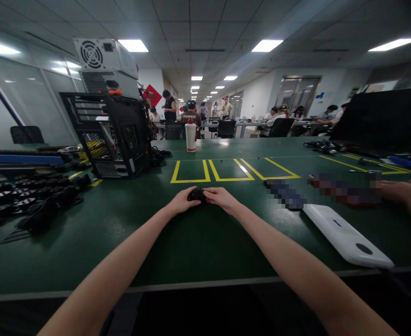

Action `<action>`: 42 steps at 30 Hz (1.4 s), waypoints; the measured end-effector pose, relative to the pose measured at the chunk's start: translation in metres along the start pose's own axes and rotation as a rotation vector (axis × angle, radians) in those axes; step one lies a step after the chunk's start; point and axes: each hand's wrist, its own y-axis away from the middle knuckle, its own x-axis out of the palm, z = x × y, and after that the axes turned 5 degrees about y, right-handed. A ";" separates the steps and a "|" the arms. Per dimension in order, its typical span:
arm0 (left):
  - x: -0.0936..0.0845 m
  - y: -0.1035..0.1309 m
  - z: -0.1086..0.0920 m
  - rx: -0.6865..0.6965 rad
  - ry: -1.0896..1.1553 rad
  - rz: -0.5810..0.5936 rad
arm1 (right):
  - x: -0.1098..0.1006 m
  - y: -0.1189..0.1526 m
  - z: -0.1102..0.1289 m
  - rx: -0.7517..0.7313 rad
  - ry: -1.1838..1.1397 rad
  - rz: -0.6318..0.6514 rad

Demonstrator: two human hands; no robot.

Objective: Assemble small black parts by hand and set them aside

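A small round black object [196, 194] is held between both hands, just above or on the green table [205, 247]; whether it touches the surface I cannot tell. My left hand [183, 200] grips its left side, with the thumb in front and the fingers behind. From the right, my right hand [220, 197] closes its fingertips on the same object. Its details are too small and dark to make out. Yellow tape outlines [190, 181] lie on the table just beyond the hands.
An open black computer case [121, 135] stands at the left, near piled black parts [47, 196]. Beyond the tape is a white cup [190, 137]. A white device [345, 235] and blurred phone-like items lie at right, beside another person's hands [408, 193]. A dark monitor stands behind.
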 end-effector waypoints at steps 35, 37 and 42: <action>0.019 0.011 -0.021 0.337 -0.219 -0.169 | -0.003 0.019 -0.004 -0.169 -0.009 0.092; 0.019 0.011 -0.020 0.347 -0.223 -0.173 | -0.001 0.017 -0.006 -0.177 -0.032 0.060; 0.019 0.010 -0.018 0.364 -0.237 -0.178 | -0.003 0.010 -0.011 -0.251 0.023 0.045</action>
